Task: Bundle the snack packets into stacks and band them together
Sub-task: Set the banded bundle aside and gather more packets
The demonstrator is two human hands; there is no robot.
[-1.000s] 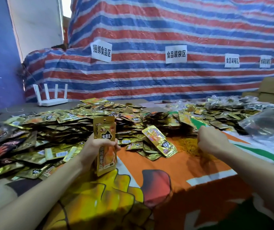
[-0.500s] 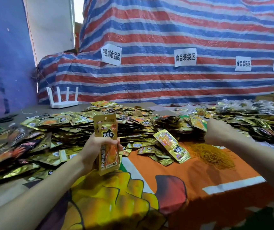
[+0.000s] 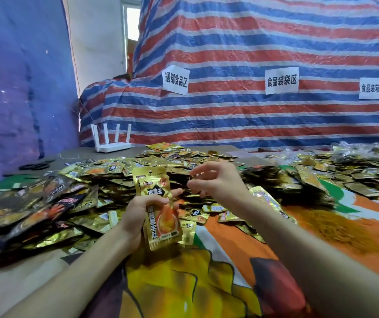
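Clasping the packet stack (image 3: 158, 203) upright in our left grip (image 3: 138, 216), we are holding it above the desk (image 3: 11, 281). Our right grip (image 3: 218, 182) is hovering just right, fingers half-curled; whether it is pinching anything, we cannot tell.

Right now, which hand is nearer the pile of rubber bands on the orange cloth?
Right. The right hand is raised left of the rubber band pile, apart from it; the left hand, gripping the packet stack, sits farther left.

A grey table (image 3: 76, 154) carries a bright printed cloth (image 3: 184, 283), heaped snack packets (image 3: 69, 203), a mound of rubber bands (image 3: 344, 228) at right, and a white router (image 3: 112, 145) and scissors (image 3: 34, 166) far left.
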